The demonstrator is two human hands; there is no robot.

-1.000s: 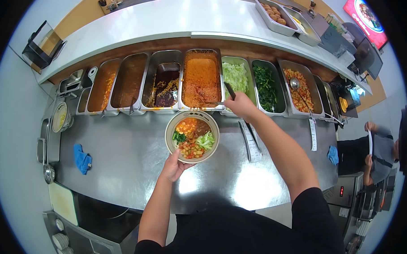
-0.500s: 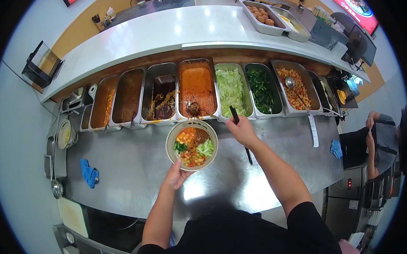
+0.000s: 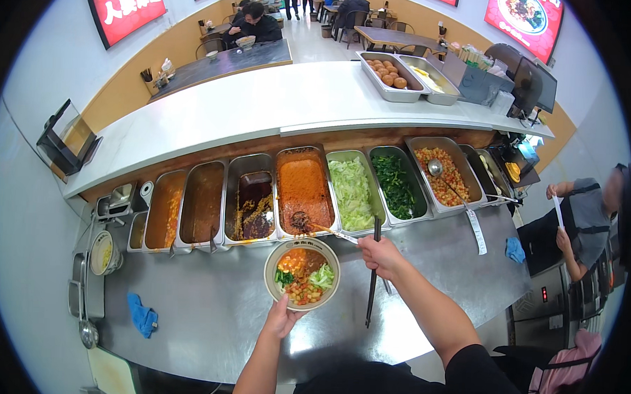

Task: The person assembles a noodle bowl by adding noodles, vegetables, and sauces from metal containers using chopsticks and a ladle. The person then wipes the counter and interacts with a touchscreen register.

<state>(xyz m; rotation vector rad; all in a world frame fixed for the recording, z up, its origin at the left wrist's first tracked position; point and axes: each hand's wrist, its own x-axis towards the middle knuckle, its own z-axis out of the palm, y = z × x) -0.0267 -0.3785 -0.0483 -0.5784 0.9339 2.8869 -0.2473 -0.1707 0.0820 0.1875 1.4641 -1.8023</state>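
My left hand (image 3: 281,318) grips the near rim of a round bowl (image 3: 269,289), held just in front of the row of pans. Separate portions fill it: orange-red and brown toppings, dark greens, shredded lettuce and diced vegetables. To its right, my right hand (image 3: 383,259) is closed round a pair of black chopsticks (image 3: 371,300) pointing down and the handle end of a ladle (image 3: 301,221). The ladle's head lies at the near end of a pan of orange-red sauce (image 3: 301,179), partly covered by sauce. Beside that pan stands one of shredded lettuce (image 3: 352,191).
Further pans hold dark oil (image 3: 253,198), chopped greens (image 3: 394,186) and diced vegetables (image 3: 445,167). Blue cloths (image 3: 142,316) lie on the steel counter (image 3: 207,304). A white ledge (image 3: 214,124) runs behind, carrying a tray of brown eggs (image 3: 388,74). A co-worker (image 3: 579,213) stands at right.
The view has tilted up, so the pans sit lower and the dining area shows. The chopsticks now hang more upright. Both hands keep their holds; the ladle's head stays in the sauce.
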